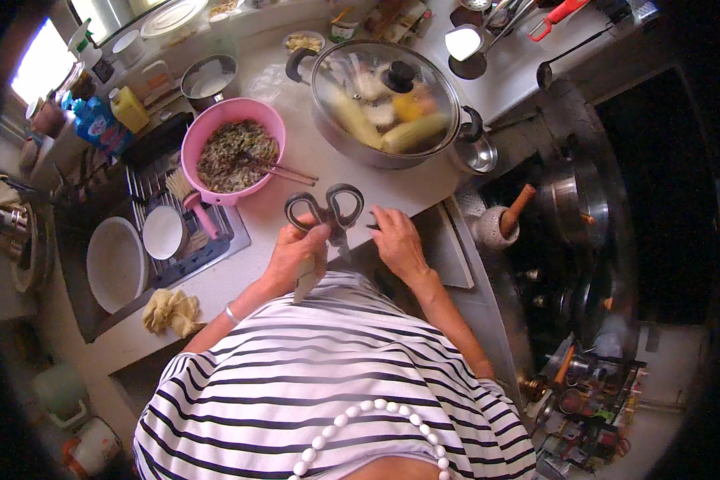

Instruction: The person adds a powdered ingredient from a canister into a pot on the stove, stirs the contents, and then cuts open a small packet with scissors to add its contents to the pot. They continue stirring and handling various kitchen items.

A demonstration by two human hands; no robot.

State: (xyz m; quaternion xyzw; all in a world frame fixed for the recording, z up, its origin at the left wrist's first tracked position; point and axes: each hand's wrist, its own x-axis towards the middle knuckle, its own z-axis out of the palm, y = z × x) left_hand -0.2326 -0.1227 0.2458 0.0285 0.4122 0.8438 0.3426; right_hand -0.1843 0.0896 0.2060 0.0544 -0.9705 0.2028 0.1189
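Observation:
My left hand [297,251] grips a pair of scissors [334,219] with dark handles, loops upward and blades down. A pale flat strip [305,278] hangs below the same hand; what it is stays unclear. Over the counter's front edge, my right hand [398,240] has bent fingers beside a small dark piece [372,223], and I cannot tell whether it holds it. Beyond the scissors stands a pink plastic bowl [193,157] of chopped filling [231,153], with chopsticks [294,174] resting in it. A glass-lidded pot [366,157] with corn cobs inside stands to its right.
On the left, a sink rack [147,168] holds a white bowl [164,232] and a pink-handled brush [202,219]. A yellow cloth [171,313] lies at the counter's edge. To the right are an open drawer [447,246], a stone mortar with pestle [497,227] and a dark stovetop [552,252].

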